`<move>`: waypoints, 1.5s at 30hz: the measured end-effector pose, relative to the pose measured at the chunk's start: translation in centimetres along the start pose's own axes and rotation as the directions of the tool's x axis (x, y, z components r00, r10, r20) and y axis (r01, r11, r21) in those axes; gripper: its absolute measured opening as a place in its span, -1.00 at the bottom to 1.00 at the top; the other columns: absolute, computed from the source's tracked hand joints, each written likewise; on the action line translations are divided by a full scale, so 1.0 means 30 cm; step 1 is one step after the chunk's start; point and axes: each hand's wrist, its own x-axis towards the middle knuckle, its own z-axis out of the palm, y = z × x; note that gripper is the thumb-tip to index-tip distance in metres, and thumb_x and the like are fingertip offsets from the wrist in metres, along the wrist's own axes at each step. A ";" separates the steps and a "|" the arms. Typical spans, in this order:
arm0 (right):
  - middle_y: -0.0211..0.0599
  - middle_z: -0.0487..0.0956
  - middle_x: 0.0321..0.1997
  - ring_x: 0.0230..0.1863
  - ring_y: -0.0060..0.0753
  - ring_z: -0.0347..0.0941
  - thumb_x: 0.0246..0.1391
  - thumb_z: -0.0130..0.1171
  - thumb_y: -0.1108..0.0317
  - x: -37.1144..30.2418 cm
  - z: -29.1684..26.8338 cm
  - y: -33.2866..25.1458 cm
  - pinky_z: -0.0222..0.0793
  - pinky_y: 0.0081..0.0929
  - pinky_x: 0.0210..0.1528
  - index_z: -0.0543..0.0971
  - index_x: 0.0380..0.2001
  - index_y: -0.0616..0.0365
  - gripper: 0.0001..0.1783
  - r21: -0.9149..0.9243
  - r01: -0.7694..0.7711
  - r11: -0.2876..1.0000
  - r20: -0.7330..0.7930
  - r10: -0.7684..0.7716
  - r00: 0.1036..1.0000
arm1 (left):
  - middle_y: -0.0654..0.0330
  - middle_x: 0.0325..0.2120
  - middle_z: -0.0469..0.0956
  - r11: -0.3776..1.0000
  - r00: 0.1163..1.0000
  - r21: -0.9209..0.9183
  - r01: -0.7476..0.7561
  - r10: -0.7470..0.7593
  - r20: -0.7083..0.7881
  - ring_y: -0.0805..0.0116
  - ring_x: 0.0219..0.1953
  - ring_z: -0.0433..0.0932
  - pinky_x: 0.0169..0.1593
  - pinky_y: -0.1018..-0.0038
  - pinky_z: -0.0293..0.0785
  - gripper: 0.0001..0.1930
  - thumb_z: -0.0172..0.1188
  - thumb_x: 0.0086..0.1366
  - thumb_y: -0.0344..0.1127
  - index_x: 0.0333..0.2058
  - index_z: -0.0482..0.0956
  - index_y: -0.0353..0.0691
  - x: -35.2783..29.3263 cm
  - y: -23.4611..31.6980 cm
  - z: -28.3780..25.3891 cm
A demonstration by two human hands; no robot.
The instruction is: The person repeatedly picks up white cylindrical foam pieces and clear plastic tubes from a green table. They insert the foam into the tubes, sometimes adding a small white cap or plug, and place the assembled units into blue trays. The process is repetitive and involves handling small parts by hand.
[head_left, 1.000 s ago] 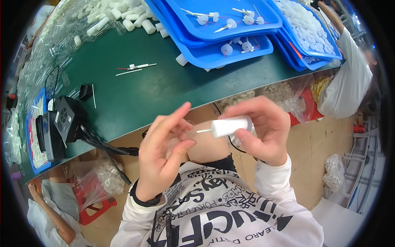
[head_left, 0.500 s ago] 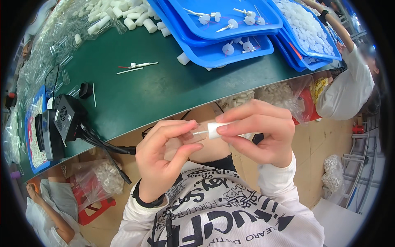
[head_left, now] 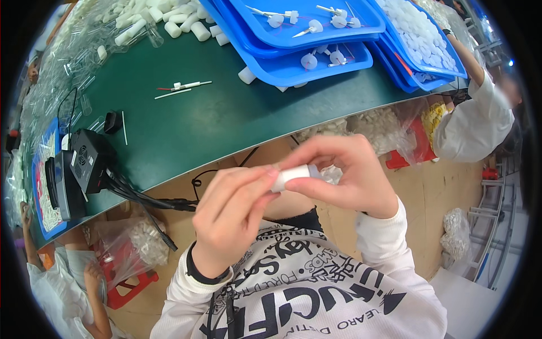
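Observation:
In front of my body, above my lap, both hands close on a white cylinder (head_left: 293, 177), with a translucent rim at its right end. My left hand (head_left: 234, 209) pinches the left end with its fingertips. Thumb and curled fingers of my right hand (head_left: 344, 178) grip the cylinder from the right. My fingers hide part of it, and the clear tube seen before is not distinguishable. On the green table (head_left: 226, 118) beyond lie a thin white rod with a red wire (head_left: 183, 86) and a plain thin white stick (head_left: 173, 94).
Stacked blue trays (head_left: 316, 39) hold white discs with rods and wires. Another blue tray (head_left: 429, 51) is full of white discs. White cylinders (head_left: 186, 20) and clear tubes (head_left: 62, 73) lie at the far left. A black fan device (head_left: 93, 158) with cables stands left. Other people sit at both sides.
My hands have drawn together. The clear tube and inner white stick between them no longer show, and the white cylinder now spans from hand to hand. A person at lower left has moved their arms.

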 end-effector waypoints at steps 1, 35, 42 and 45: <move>-0.28 0.61 -0.37 -0.38 -0.45 0.53 -0.24 0.30 0.45 0.000 0.012 -0.003 0.41 -0.59 -0.31 0.60 -0.38 0.22 -0.76 0.096 -0.078 0.992 -0.049 0.083 0.995 | 0.09 -0.38 0.55 1.000 1.000 0.014 0.023 -0.023 -0.002 0.21 -0.39 0.53 -0.35 0.47 0.46 -0.69 0.31 -0.17 -0.60 -0.34 0.56 -0.36 0.004 0.000 -0.002; -0.21 0.62 -0.42 -0.39 -0.46 0.56 -0.29 0.37 0.53 -0.038 0.043 0.114 0.41 -0.59 -0.32 0.63 -0.41 0.27 -0.75 0.120 0.048 0.992 0.060 -0.056 0.997 | 0.06 -0.42 0.54 0.998 0.997 0.002 -0.063 0.062 0.043 0.25 -0.49 0.50 -0.43 0.50 0.44 -0.66 0.34 -0.17 -0.60 -0.30 0.58 -0.40 -0.057 -0.012 0.002; -0.22 0.60 -0.37 -0.38 -0.44 0.54 -0.20 0.31 0.49 -0.043 0.079 0.112 0.43 -0.60 -0.30 0.60 -0.29 0.24 -0.71 0.193 0.214 0.958 -0.174 -0.181 0.968 | 0.06 -0.42 0.55 0.854 0.918 -0.337 0.396 -0.375 0.126 0.33 -0.47 0.50 -0.40 0.56 0.41 -0.68 0.28 -0.04 -0.57 -0.23 0.55 -0.40 -0.066 -0.005 -0.010; -0.19 0.60 -0.37 -0.39 -0.39 0.54 -0.23 0.33 0.51 -0.037 0.063 0.113 0.43 -0.59 -0.33 0.62 -0.34 0.24 -0.74 -0.015 0.355 0.935 -0.113 -0.354 0.928 | 0.07 -0.42 0.55 0.786 0.885 -0.408 0.464 -0.431 0.176 0.34 -0.44 0.51 -0.38 0.57 0.40 -0.69 0.25 -0.02 -0.58 -0.22 0.54 -0.40 -0.068 0.007 -0.008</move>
